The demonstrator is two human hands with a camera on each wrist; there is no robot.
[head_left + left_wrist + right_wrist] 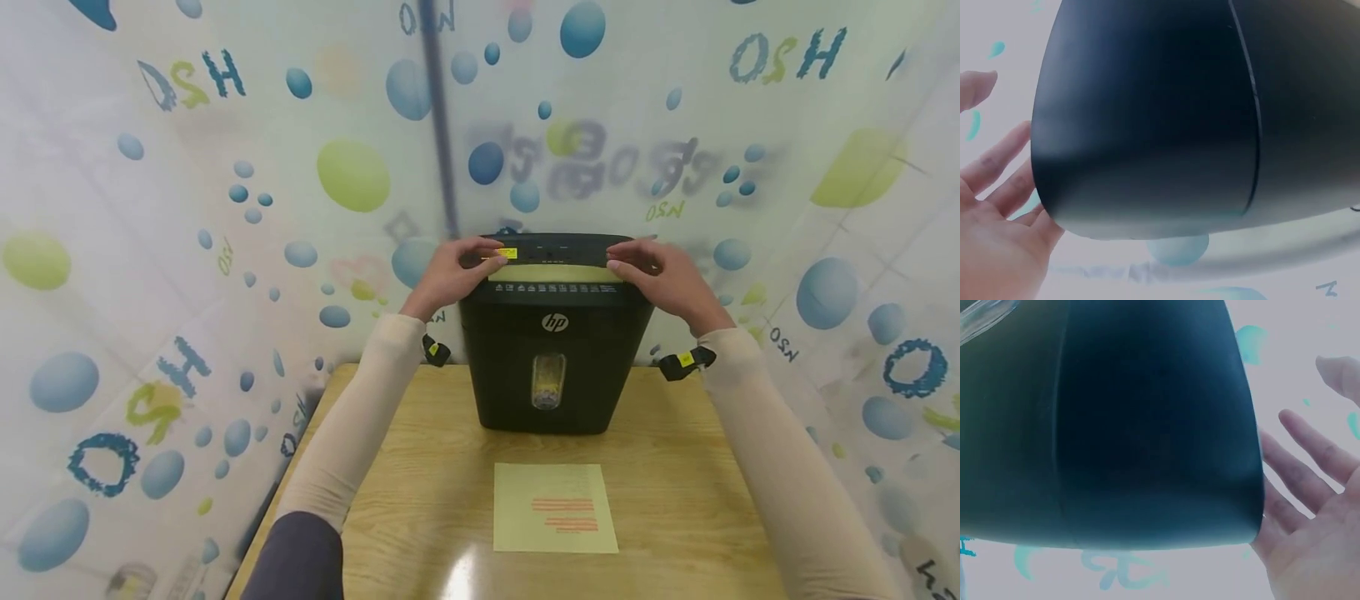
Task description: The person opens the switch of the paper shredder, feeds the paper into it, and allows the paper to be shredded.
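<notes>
1. Yellow sheet: lies flat across the feed slot on top of the black shredder, which stands at the table's far edge.
2. Left hand and right hand: each grip rests on one end of the sheet, fingers fairly straight (wrist views show open palms).
3. Risk: uneven pressure could skew the sheet and jam it; fingertips sit close to the slot.
4. A second printed sheet lies on the table nearer the person.
</notes>
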